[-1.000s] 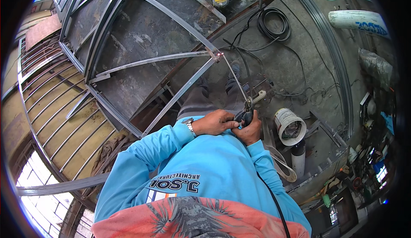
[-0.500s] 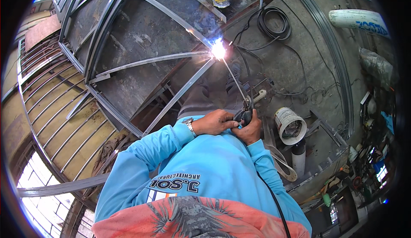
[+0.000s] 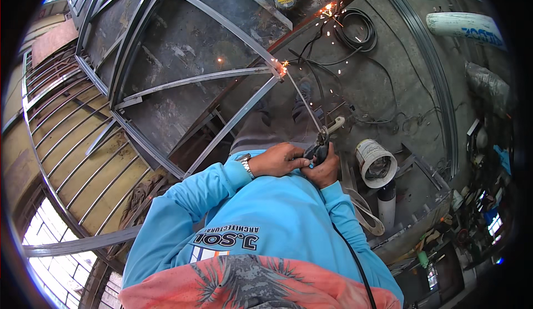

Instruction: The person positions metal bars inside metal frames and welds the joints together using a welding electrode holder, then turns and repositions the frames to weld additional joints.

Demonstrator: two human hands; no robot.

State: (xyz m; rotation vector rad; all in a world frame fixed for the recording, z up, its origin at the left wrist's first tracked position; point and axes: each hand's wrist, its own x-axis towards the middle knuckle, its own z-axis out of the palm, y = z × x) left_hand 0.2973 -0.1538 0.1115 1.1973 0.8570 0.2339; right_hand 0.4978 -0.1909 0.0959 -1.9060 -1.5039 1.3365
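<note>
A black welding electrode holder (image 3: 318,150) is gripped in my right hand (image 3: 326,171), just in front of my belly. My left hand (image 3: 275,160), with a metal watch at its wrist, is closed with its fingertips against the holder's handle. From the jaws a thin welding rod (image 3: 304,102) slants away and to the left. Its far tip meets the corner where bars of a grey steel frame (image 3: 233,119) come together. Small orange sparks (image 3: 283,68) glow at that joint, and more fly off to the right.
A dark metal-topped table (image 3: 205,42) lies under the frame, with a tape measure (image 3: 285,0) and a loose flat bar (image 3: 259,2) on it. Coiled black cable (image 3: 355,29) rests on the floor. To my right stands a white bucket (image 3: 377,163); curved barred metalwork (image 3: 83,159) is at left.
The bright white-blue arc at the joint has gone out, leaving orange sparks, some scattered toward the cable coil. My hands and the holder have hardly moved.
</note>
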